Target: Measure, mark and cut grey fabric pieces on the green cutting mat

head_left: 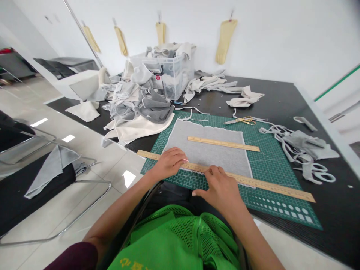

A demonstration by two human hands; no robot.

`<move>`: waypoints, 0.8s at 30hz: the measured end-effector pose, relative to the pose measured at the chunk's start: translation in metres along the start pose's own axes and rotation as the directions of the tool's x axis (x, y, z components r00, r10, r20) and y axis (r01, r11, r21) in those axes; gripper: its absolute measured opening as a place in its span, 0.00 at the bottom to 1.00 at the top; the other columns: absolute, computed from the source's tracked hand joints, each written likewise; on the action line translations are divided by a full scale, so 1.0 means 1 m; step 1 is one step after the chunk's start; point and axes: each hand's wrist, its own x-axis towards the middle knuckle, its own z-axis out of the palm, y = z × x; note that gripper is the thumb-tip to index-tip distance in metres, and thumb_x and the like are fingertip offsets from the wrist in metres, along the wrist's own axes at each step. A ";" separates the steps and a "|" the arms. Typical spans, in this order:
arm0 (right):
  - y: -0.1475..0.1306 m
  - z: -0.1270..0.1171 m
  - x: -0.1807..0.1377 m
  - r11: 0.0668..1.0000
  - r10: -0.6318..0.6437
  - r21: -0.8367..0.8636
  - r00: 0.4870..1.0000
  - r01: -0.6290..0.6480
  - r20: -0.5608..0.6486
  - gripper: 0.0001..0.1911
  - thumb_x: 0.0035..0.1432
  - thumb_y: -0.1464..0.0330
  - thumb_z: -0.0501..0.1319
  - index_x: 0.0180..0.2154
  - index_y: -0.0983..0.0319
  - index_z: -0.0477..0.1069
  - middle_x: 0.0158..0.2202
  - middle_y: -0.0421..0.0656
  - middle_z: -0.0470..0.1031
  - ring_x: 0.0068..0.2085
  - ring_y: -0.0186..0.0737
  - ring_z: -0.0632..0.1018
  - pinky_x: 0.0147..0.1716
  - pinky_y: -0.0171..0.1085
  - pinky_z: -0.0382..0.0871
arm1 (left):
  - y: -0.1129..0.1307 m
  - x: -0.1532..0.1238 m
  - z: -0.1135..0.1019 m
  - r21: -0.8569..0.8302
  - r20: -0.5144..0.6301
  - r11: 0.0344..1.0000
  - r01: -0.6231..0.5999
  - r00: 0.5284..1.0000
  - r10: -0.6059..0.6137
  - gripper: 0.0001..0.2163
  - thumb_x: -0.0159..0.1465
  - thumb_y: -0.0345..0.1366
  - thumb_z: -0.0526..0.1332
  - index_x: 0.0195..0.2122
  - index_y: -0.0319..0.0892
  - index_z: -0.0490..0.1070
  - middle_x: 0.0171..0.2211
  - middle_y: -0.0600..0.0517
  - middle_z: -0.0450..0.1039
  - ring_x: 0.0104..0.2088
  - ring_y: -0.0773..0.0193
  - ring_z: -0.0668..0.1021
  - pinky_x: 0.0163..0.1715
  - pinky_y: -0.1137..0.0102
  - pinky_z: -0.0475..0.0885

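A rectangle of grey knit fabric (180, 137) with wavy pale edges lies flat on a green cutting mat (277, 165). Across its near edge runs a long wooden ruler (270, 183); a shorter wooden ruler (223, 144) rests higher on the cloth. My left hand (171, 163) is over the long ruler's left part, fingers closed, with a small pinkish-white tip showing at the fingertips; what it is I cannot make out. My right hand (222, 187) presses the long ruler near its middle, fingers bent onto it and thumb out to the side.
Gold-handled scissors (242, 120) lie at the mat's far edge, white-handled scissors (319, 172) at right beside grey scraps (312, 144). Piled fabric (140, 99) and a full clear plastic bin (176, 77) stand behind left. A chair (42, 176) holding cloth is at left.
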 end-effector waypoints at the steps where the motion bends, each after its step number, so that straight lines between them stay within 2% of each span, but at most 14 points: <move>1: 0.001 0.001 0.000 1.000 -0.001 0.004 1.000 0.001 -0.022 0.29 0.54 0.44 0.67 0.43 0.62 0.75 0.44 0.52 0.74 0.48 0.56 0.74 0.37 0.43 0.69 | 0.005 0.011 0.007 -0.052 0.028 0.999 -0.004 1.000 0.005 0.09 0.71 0.33 0.55 0.40 0.42 0.76 0.40 0.49 0.78 0.46 0.62 0.76 0.51 0.64 0.71; 5: 0.002 0.009 0.000 1.000 0.009 0.023 0.996 -0.007 -0.091 0.21 0.65 0.49 0.59 0.41 0.61 0.74 0.42 0.51 0.74 0.46 0.53 0.73 0.37 0.44 0.66 | 0.013 0.050 0.032 -0.241 0.161 0.970 -0.010 0.986 0.050 0.10 0.71 0.34 0.56 0.39 0.40 0.77 0.41 0.48 0.77 0.44 0.63 0.77 0.49 0.69 0.70; 8: 0.006 0.020 0.002 0.998 0.033 0.059 0.988 -0.024 -0.153 0.16 0.68 0.55 0.57 0.39 0.60 0.74 0.40 0.49 0.74 0.44 0.51 0.73 0.41 0.46 0.65 | 0.005 0.076 0.050 -0.249 0.317 0.968 0.016 0.946 0.066 0.09 0.67 0.32 0.57 0.35 0.40 0.77 0.36 0.50 0.78 0.41 0.63 0.77 0.46 0.71 0.69; 10: 0.010 0.028 0.005 0.995 0.054 0.096 0.979 -0.036 -0.195 0.12 0.69 0.60 0.57 0.38 0.59 0.74 0.40 0.48 0.74 0.44 0.49 0.72 0.42 0.46 0.64 | -0.003 0.093 0.060 -0.237 0.412 0.969 0.074 0.910 0.032 0.08 0.64 0.30 0.59 0.33 0.40 0.78 0.33 0.51 0.79 0.37 0.63 0.77 0.41 0.72 0.68; 13: 0.015 0.042 0.010 0.987 0.080 0.153 0.962 -0.041 -0.262 0.06 0.67 0.68 0.59 0.36 0.59 0.73 0.42 0.47 0.74 0.45 0.48 0.72 0.45 0.46 0.64 | -0.012 0.122 0.069 -0.250 0.584 0.948 0.195 0.811 -0.012 0.05 0.59 0.29 0.60 0.30 0.39 0.76 0.28 0.54 0.77 0.30 0.66 0.75 0.31 0.74 0.64; 16: 0.017 0.053 0.015 0.977 0.107 0.209 0.948 -0.045 -0.298 0.04 0.65 0.72 0.60 0.35 0.60 0.72 0.43 0.46 0.75 0.46 0.48 0.72 0.47 0.46 0.64 | -0.015 0.153 0.073 -0.233 0.761 0.924 0.302 0.648 -0.020 0.03 0.55 0.28 0.61 0.26 0.39 0.73 0.23 0.55 0.73 0.25 0.68 0.70 0.24 0.75 0.59; 19: 0.017 0.057 0.018 0.962 0.123 0.269 0.946 -0.040 -0.299 0.04 0.64 0.74 0.61 0.39 0.60 0.73 0.43 0.45 0.75 0.46 0.48 0.71 0.49 0.47 0.64 | -0.018 0.175 0.077 -0.214 0.859 0.906 0.366 0.512 -0.004 0.02 0.55 0.29 0.61 0.26 0.40 0.71 0.19 0.56 0.70 0.21 0.68 0.69 0.21 0.75 0.59; 21: 0.018 0.057 0.018 0.953 0.136 0.299 0.946 -0.045 -0.293 0.11 0.64 0.74 0.62 0.47 0.59 0.73 0.46 0.46 0.75 0.48 0.49 0.71 0.51 0.48 0.64 | -0.022 0.180 0.079 -0.218 0.885 0.893 0.393 0.465 0.011 0.01 0.56 0.32 0.61 0.27 0.41 0.71 0.19 0.57 0.70 0.19 0.68 0.70 0.19 0.76 0.61; 22: 0.019 0.056 0.018 0.951 0.142 0.303 0.948 -0.051 -0.286 0.13 0.64 0.73 0.62 0.50 0.59 0.72 0.48 0.46 0.75 0.48 0.49 0.71 0.51 0.48 0.64 | -0.026 0.180 0.079 -0.227 0.888 0.884 0.408 0.459 0.016 0.02 0.56 0.33 0.61 0.29 0.41 0.71 0.20 0.57 0.70 0.19 0.69 0.70 0.18 0.76 0.61; 24: 0.021 0.053 0.019 0.954 0.152 0.289 0.955 -0.075 -0.256 0.15 0.64 0.72 0.62 0.52 0.58 0.72 0.50 0.47 0.74 0.49 0.50 0.71 0.51 0.48 0.65 | -0.034 0.177 0.079 -0.288 0.871 0.848 0.444 0.490 0.039 0.04 0.58 0.36 0.62 0.33 0.42 0.71 0.22 0.57 0.71 0.20 0.69 0.72 0.18 0.78 0.62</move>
